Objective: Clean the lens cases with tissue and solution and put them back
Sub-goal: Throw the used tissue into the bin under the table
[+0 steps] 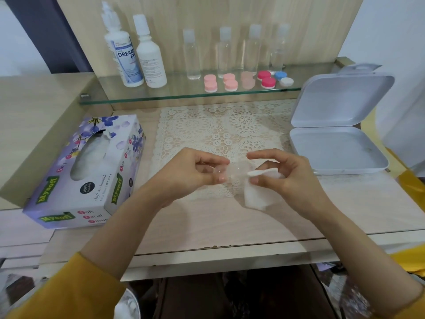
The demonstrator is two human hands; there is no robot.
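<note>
At the centre of the frame, above the lace mat (220,132), the left hand (190,173) pinches a small clear lens case (232,170) between thumb and fingertips; the piece is so transparent I can barely make out its outline. The right hand (282,173) is closed on a folded white tissue (255,192), which hangs down just beside the case, its index finger raised and free. The other lens cases (247,80), pink, red, blue and white, sit in a row on the glass shelf (161,97) in the upper middle, in front of the clear bottles and right of the two solution bottles (135,56). An open white box (338,134) lies at the right, a tissue box (92,171) at the left.

The risk, as I judge it, is the grip: a wet, smooth, see-through case held only by fingertips could slip during wiping, drop onto the patterned lace and be hard to spot. Pressing too hard with the tissue might also leave lint inside.
</note>
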